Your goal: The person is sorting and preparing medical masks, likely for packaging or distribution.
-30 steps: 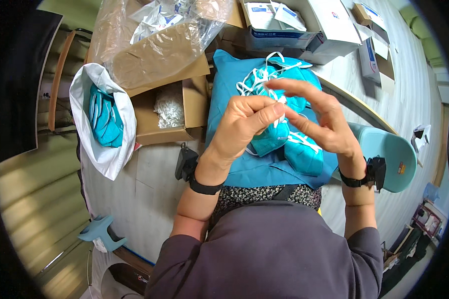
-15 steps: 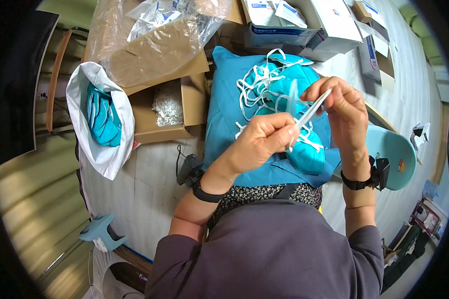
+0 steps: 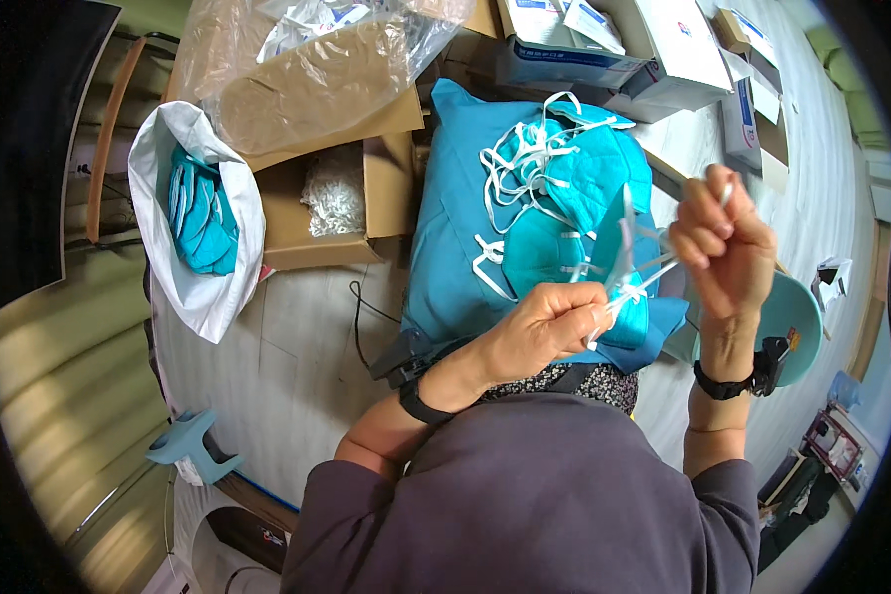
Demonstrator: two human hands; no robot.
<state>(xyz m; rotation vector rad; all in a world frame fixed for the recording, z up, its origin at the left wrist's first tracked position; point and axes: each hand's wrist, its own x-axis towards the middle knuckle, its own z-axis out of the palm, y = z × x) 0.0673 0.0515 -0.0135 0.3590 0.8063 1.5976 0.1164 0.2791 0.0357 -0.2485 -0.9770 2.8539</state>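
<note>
My left hand (image 3: 554,329) is closed in a pinch on a white strap (image 3: 647,279), low over my lap. The strap runs up to my right hand (image 3: 725,243), whose curled fingers grip it farther right. A pale, blurred piece (image 3: 623,243) stands up above my left fist; I cannot tell if it is a face mask seen edge-on. Beneath and beyond my hands, several teal face masks (image 3: 604,168) with tangled white straps (image 3: 513,173) lie on a blue cloth (image 3: 444,213) across my lap.
To the left, a white bag (image 3: 148,178) holds more teal masks (image 3: 203,223). Beside it, an open cardboard box (image 3: 391,188) contains white straps (image 3: 335,203) under clear plastic (image 3: 312,94). White boxes (image 3: 678,49) stand at the back right. A light teal stool (image 3: 797,322) is beside my right arm.
My hands have moved apart: the right one up and to the right, the left one slightly nearer me. The white strap is now stretched between them, and the masks below show more.
</note>
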